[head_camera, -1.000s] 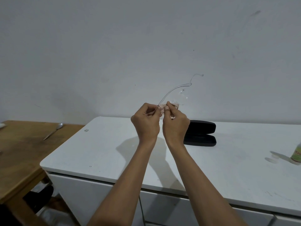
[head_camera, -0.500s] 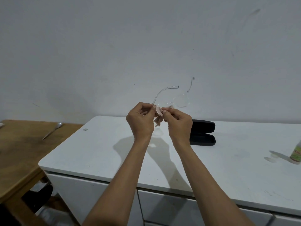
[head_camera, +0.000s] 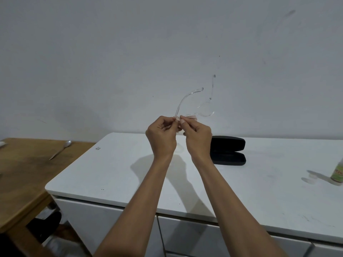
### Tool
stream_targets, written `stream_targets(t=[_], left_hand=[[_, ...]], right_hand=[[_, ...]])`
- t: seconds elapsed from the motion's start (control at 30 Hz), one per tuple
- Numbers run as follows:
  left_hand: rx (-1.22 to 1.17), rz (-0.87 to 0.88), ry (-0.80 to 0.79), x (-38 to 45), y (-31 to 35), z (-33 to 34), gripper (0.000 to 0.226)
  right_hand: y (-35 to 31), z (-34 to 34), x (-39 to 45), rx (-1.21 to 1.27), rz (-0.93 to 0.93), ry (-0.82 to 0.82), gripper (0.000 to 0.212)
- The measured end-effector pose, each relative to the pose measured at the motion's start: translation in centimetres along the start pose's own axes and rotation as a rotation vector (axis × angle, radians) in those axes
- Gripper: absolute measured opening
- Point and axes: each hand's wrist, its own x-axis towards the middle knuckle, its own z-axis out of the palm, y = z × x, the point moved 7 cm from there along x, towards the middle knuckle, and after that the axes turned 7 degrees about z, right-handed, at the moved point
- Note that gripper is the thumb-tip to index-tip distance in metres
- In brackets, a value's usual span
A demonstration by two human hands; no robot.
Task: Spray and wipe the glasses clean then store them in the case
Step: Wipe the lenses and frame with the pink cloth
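Note:
Clear-framed glasses [head_camera: 203,109] are held up in front of the wall, arms pointing upward. My left hand [head_camera: 161,135] pinches the frame near the hinge of the left arm. My right hand [head_camera: 197,137] pinches a small pale pink cloth [head_camera: 193,117] against one lens, which it mostly hides. The other lens sticks out to the right. A black glasses case [head_camera: 230,151] lies open on the white cabinet top [head_camera: 115,169], just behind and right of my right hand. A green-labelled spray bottle [head_camera: 338,172] stands at the right edge of the view.
A small clear cap [head_camera: 311,176] lies left of the spray bottle. A wooden table [head_camera: 22,175] adjoins the cabinet on the left, with a metal spoon [head_camera: 60,149] on it. A plain wall rises behind. Cabinet drawers show below.
The glasses have been turned in my hands, so the arms now point more upright. Both hands stayed together above the cabinet, and my right fingers shifted with the cloth on the lens.

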Motion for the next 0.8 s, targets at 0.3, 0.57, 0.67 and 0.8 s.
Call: stream_targets(t=[0.3,0.57,0.67,0.8], left_hand=[[0.007,0.016,-0.107,0.0,-0.3,-0.4,0.017],[-0.013,0.001,-0.071,-0.1,-1.4,-1.1,0.001],[0.027,0.027,-0.064,-0.1,-1.5,-1.3,0.002],[0.034,0.044,-0.052,-0.2,-1.3,-1.5,0.002]], right_hand=[[0.7,0.0,0.5,0.074,0.131,-0.209,0.016],[-0.1,-0.3,0.1,-0.08,0.065,-0.217,0.014],[-0.1,-0.8,-0.4,-0.069,0.033,-0.16,0.014],[-0.6,-1.3,-1.2,-0.071,-0.02,-0.02,0.019]])
